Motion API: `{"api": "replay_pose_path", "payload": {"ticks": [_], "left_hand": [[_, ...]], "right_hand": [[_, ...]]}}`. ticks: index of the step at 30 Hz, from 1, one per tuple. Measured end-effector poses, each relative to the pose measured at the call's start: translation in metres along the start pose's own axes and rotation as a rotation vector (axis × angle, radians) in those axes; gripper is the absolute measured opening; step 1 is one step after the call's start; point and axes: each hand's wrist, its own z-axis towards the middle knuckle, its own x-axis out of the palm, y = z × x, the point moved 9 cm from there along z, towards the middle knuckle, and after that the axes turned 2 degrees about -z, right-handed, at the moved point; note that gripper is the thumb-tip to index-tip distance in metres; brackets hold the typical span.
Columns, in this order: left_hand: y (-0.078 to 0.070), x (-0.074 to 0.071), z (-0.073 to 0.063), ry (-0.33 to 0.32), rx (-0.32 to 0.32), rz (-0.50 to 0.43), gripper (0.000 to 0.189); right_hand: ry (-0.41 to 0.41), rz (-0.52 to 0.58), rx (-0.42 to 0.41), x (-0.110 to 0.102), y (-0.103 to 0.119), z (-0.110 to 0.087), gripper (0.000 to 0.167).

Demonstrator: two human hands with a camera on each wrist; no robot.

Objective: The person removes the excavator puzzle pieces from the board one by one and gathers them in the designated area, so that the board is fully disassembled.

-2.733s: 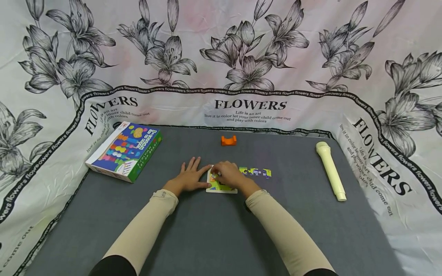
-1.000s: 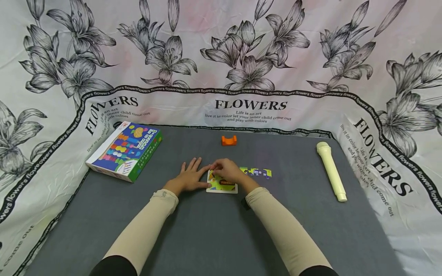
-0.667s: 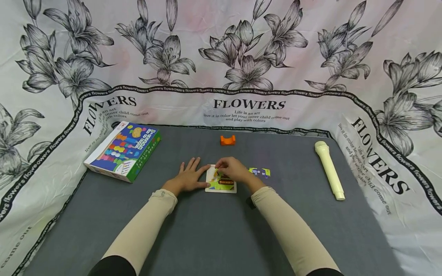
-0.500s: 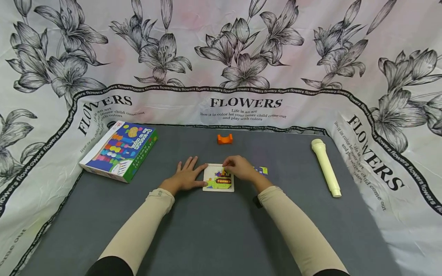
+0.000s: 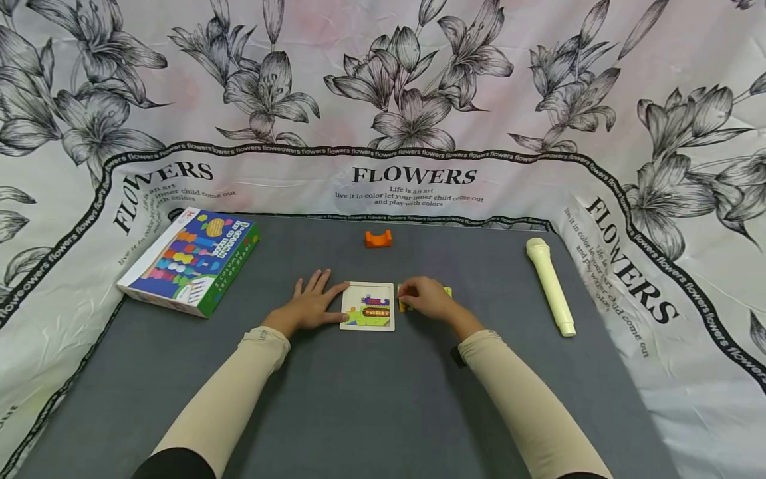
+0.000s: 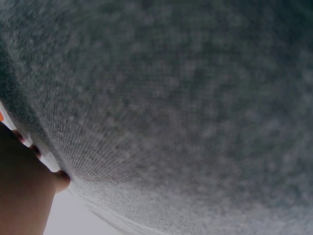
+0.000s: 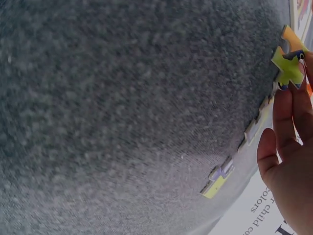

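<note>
A white-framed jigsaw puzzle board (image 5: 368, 287) lies mid-table in the head view; assembled pieces fill its lower part, while its upper left is bare and pale. My left hand (image 5: 306, 305) rests spread on the table, thumb and index finger at the board's left edge. Just right of the board, my right hand (image 5: 426, 297) pinches a yellow-green puzzle piece (image 7: 289, 69), clearest in the right wrist view. An orange piece (image 7: 292, 37) shows close by its fingertips. Other loose puzzle pieces (image 7: 218, 181) lie in a row, mostly hidden behind this hand in the head view.
A blue and green game box (image 5: 197, 256) lies at the back left. Beyond the board sits a small orange plastic piece (image 5: 378, 239). On the right lies a pale yellow microphone-shaped stick (image 5: 550, 286). Flower-printed cloth (image 5: 413, 193) rises behind the grey table (image 5: 359, 399).
My right hand has moved from over the board to its right side, taking a piece off the upper part. My left hand keeps its place at the board's edge. The head view has shifted slightly.
</note>
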Motion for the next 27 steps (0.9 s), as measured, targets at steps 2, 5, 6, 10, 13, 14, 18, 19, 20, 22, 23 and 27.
{"api": "replay_pose_path", "payload": {"ticks": [2,5,6,10,13,14,18,19,20,22,23,27], "left_hand": [[0.001,0.0,0.0,-0.004,0.005,-0.003,0.077],[0.002,0.0,0.0,-0.01,0.009,-0.006,0.077],[0.002,0.001,0.0,-0.011,0.009,-0.003,0.077],[0.003,0.001,0.0,-0.008,0.007,-0.003,0.078],[0.003,0.0,0.001,-0.01,0.004,-0.002,0.078],[0.004,-0.001,0.002,-0.011,0.003,0.005,0.078],[0.002,-0.001,0.003,-0.006,0.005,0.01,0.078],[0.001,0.0,0.003,-0.003,0.003,0.012,0.078],[0.0,0.001,0.003,-0.001,0.004,0.009,0.078],[0.0,0.002,0.003,0.002,0.003,0.002,0.078],[0.0,0.002,0.002,0.002,0.001,-0.002,0.078],[0.001,0.001,0.001,0.001,-0.011,0.005,0.077]], "right_hand": [[0.0,-0.02,-0.001,0.002,0.0,0.0,0.009],[-0.005,-0.047,-0.01,0.003,0.001,0.0,0.009],[-0.004,-0.049,-0.012,0.004,0.001,0.0,0.009],[0.006,-0.07,-0.015,0.003,0.002,0.0,0.009],[0.0,-0.073,-0.003,0.0,0.002,0.0,0.01],[-0.008,-0.072,0.006,-0.001,0.002,0.0,0.01],[-0.027,-0.066,0.004,-0.005,0.007,0.002,0.012],[-0.025,-0.07,-0.001,-0.004,0.009,0.003,0.012],[-0.02,-0.079,-0.008,-0.002,0.011,0.004,0.013],[-0.003,-0.088,-0.021,0.003,0.016,0.008,0.014],[0.004,-0.087,-0.027,0.006,0.019,0.01,0.015],[0.033,-0.115,-0.071,0.018,0.034,0.02,0.021]]}}
